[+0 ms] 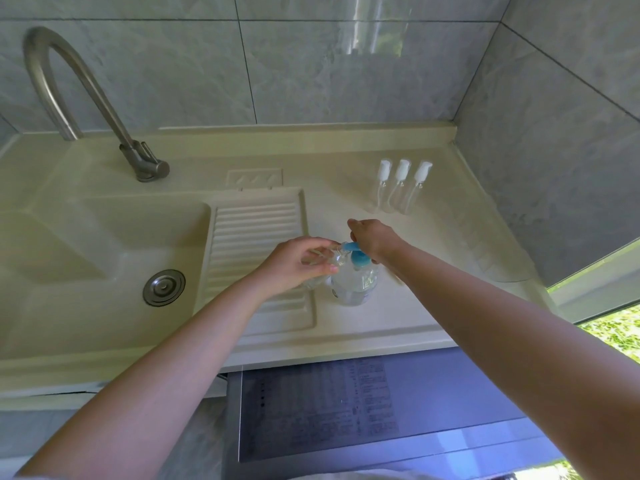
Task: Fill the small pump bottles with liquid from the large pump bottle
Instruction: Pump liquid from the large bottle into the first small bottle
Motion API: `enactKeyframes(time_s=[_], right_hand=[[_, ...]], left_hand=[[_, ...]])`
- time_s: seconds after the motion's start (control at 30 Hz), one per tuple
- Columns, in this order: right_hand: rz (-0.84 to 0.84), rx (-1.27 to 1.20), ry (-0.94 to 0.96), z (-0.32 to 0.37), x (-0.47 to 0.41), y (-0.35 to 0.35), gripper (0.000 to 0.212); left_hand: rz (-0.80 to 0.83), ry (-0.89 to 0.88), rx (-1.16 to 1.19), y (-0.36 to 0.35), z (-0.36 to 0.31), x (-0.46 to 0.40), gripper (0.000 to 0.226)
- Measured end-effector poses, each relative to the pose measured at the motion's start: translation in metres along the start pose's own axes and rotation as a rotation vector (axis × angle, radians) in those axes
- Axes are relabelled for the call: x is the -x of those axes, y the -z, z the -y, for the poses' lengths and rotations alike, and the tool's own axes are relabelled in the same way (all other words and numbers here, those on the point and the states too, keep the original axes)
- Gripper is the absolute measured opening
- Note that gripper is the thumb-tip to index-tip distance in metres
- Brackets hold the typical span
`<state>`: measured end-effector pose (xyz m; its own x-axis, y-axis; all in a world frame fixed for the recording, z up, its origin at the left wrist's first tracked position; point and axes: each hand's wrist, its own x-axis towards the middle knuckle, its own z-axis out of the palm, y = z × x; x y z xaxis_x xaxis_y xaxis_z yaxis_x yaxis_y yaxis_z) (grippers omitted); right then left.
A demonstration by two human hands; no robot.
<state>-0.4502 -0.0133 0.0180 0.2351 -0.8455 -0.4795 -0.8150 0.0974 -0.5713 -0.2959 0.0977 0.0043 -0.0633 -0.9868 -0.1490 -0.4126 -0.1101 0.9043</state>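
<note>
The large clear pump bottle [355,284] with a blue pump head [358,258] stands on the pale counter [381,317]. My right hand [372,239] rests on top of the blue pump, fingers curled over it. My left hand [298,263] holds a small clear bottle [337,259], tilted, with its mouth at the blue spout. Three small clear pump bottles with white tops [401,187] stand in a row at the back right of the counter.
A ribbed drainboard [252,230] lies left of the large bottle, beside the sink [104,247] with its drain [163,287] and a curved metal tap [86,98]. Tiled walls close the back and right. A grey appliance [381,410] sits below the counter edge.
</note>
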Motion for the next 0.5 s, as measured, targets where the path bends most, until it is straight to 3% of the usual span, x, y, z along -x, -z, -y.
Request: enactKeyframes(time_s=[0.23, 0.5], right_hand=[[-0.089, 0.041, 0.014, -0.0002, 0.005, -0.0072, 0.041], [0.009, -0.023, -0.071, 0.0057, 0.0073, -0.0002, 0.038]], left_hand=[[-0.02, 0.009, 0.033, -0.0032, 0.0049, 0.0016, 0.04], [-0.016, 0.018, 0.027, -0.0017, 0.0026, 0.0015, 0.04]])
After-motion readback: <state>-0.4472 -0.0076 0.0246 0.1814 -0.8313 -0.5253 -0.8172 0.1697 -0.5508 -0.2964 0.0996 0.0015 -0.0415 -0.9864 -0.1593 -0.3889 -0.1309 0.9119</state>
